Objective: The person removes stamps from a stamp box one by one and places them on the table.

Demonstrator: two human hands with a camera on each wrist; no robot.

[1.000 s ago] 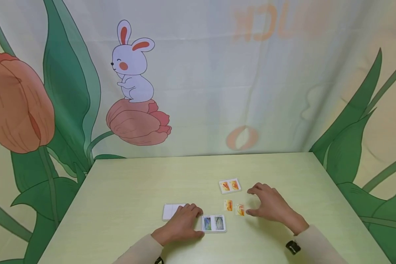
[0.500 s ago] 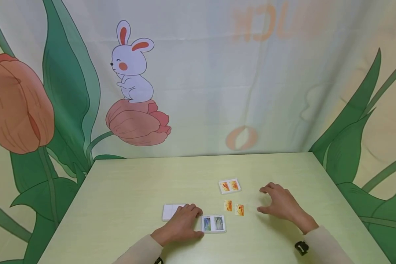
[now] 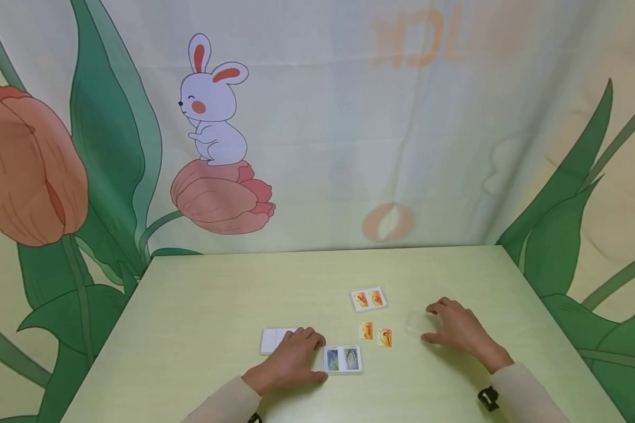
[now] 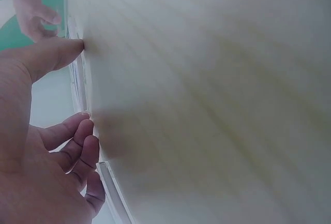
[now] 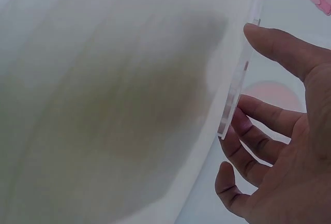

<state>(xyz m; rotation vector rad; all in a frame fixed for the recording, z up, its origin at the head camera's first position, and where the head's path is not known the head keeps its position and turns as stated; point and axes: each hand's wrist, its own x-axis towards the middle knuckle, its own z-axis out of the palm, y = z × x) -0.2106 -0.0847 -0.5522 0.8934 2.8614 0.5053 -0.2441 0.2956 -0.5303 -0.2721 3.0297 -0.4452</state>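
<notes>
At the left on the pale table (image 3: 201, 305), a flat white case (image 3: 273, 339) lies face up, its long axis running left to right and its right part covered by the left hand (image 3: 292, 359). That hand is bent over, thumb and a finger set at the near and far corners of a picture case (image 3: 343, 359), gripping its left end. The picture case is a white rectangle with rounded corners and a clear rim, bearing a blue-and-green picture beside a grey-green one. It lies flat, pictures up, long axis left to right and almost level with the table's far edge.

Just right of it are two small orange-and-yellow cards, a left card (image 3: 366, 330) and a right card (image 3: 384, 337), slightly apart, their long sides pointing away from the person. Beyond them, an orange case (image 3: 368, 299) with two orange pictures lies left to right, its right end turned slightly farther away.

Farther right, the right hand (image 3: 463, 332) is half spread, thumb and fingers at opposite edges of a see-through cover (image 3: 417, 322). The cover's outline is faint, and its long axis cannot be told.
</notes>
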